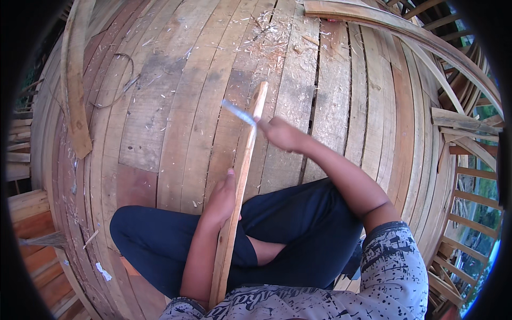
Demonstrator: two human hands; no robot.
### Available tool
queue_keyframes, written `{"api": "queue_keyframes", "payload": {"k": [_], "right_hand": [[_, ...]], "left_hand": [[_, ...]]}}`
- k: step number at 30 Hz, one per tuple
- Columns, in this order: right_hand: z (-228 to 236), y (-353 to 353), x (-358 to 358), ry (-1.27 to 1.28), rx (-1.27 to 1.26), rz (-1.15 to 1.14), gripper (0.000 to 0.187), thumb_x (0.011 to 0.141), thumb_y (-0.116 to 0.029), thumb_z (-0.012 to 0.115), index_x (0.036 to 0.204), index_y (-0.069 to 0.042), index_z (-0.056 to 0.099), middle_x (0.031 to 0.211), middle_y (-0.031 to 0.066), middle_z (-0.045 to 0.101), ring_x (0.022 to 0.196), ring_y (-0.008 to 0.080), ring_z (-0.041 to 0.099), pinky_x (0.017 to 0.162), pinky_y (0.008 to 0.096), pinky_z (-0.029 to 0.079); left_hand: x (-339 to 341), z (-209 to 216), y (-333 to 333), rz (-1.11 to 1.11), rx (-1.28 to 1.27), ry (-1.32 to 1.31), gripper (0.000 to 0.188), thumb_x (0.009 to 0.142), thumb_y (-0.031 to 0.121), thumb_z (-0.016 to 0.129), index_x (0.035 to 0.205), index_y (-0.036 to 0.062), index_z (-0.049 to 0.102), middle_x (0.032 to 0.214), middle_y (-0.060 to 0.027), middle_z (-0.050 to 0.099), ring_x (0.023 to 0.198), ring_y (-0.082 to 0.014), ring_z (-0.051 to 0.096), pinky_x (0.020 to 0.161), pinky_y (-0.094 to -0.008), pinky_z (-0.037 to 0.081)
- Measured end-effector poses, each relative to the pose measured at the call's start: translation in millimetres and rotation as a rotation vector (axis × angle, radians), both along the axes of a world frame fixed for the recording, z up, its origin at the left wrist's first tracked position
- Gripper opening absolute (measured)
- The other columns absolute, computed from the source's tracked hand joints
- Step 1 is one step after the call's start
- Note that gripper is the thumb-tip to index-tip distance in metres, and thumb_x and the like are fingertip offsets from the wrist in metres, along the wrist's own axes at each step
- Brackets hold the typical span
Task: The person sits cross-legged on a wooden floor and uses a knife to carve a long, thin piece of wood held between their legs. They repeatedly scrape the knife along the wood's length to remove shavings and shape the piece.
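Observation:
A long, narrow wooden strip (241,186) slants up from my lap, its far end pointing away from me over the floor. My left hand (221,201) is wrapped around its lower middle, the thumb lying along the left side. Farther up, my right hand (281,134) grips a shiny, flat knife-like blade (238,112). This blade lies across the strip near the far end and sticks out to the left. Its handle is hidden in my fist, and motion blurs it a little. Whether the blade touches the wood, I cannot tell.
I sit with folded legs on a plank floor (176,133) that has dark gaps. Wood shavings (269,45) lie scattered ahead. A loose cord (129,80) curls at the left, near a long board (77,101). Curved boards (368,16) and a slatted railing (474,197) stand at the right.

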State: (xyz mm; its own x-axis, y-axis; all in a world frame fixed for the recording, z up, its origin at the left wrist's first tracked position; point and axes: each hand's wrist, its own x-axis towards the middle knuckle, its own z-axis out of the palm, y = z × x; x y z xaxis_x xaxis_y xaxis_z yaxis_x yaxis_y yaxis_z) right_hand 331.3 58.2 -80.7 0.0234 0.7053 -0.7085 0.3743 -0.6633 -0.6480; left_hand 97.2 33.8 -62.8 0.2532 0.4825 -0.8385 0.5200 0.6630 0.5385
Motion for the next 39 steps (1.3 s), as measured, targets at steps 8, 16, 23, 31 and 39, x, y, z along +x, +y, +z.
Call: {"api": "queue_keyframes", "payload": {"k": [8,16,23,31,39], "right_hand": [[-16,-13,-6,-0.414,0.380,0.107,0.081,0.100,-0.059,0.036,0.084,0.014,0.068,0.071,0.0327,0.065,0.074,0.0415,0.070,0.071,0.0477,0.054],[2,-14,-12,-0.454,0.297,0.219,0.081,0.100,-0.058,0.035,0.091,0.015,0.068,0.091,0.0367,0.067,0.095,0.0462,0.068,0.090,0.0491,0.051],[13,-24,-15,-0.430,0.279,0.325,0.080,0.100,-0.057,0.036,0.094,0.016,0.068,0.091,0.0367,0.066,0.096,0.0451,0.068,0.090,0.0486,0.051],[23,-33,-27,-0.349,0.249,0.319,0.075,0.100,-0.054,0.038,0.091,0.013,0.069,0.086,0.0351,0.067,0.093,0.0450,0.068,0.087,0.0473,0.052],[21,-25,-12,-0.446,0.214,0.173,0.077,0.101,-0.053,0.039,0.079,0.014,0.068,0.073,0.0355,0.063,0.080,0.0458,0.068,0.078,0.0507,0.052]], "left_hand": [[7,10,0,-0.051,0.014,0.014,0.071,0.103,0.057,0.030,0.111,-0.0094,0.056,0.079,-0.0129,0.056,0.058,-0.0219,0.060,0.042,-0.0351,0.052],[5,11,1,-0.095,0.071,0.039,0.070,0.104,0.054,0.028,0.091,-0.0080,0.058,0.069,-0.0110,0.054,0.057,-0.0228,0.059,0.042,-0.0381,0.054],[8,6,-1,-0.134,0.160,0.034,0.070,0.105,0.051,0.029,0.076,-0.0079,0.054,0.060,-0.0141,0.051,0.067,-0.0256,0.064,0.064,-0.0403,0.050],[8,8,2,-0.129,0.118,-0.002,0.069,0.106,0.049,0.030,0.078,-0.0091,0.055,0.063,-0.0177,0.053,0.065,-0.0300,0.064,0.069,-0.0429,0.050],[11,10,3,-0.094,0.104,0.006,0.070,0.105,0.052,0.028,0.079,-0.0068,0.055,0.062,-0.0099,0.051,0.048,-0.0230,0.058,0.042,-0.0374,0.052]]}}
